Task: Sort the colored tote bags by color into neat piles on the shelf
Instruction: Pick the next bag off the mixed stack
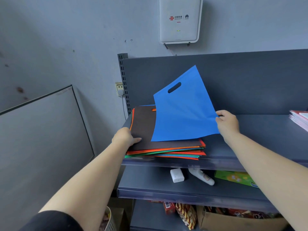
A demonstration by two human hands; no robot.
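A blue tote bag (185, 112) is pinched at its right edge by the right hand (227, 123) and held tilted above the stack of tote bags (166, 148) on the upper shelf (260, 135). The stack, topped by a dark brown bag (143, 127), is gripped at its left front corner by the left hand (125, 137). Orange, green, blue and red edges are seen in the stack. On the lower shelf (183, 190) a white box (177, 175), a white handheld device (202, 177) and a green carton (236, 178) are held.
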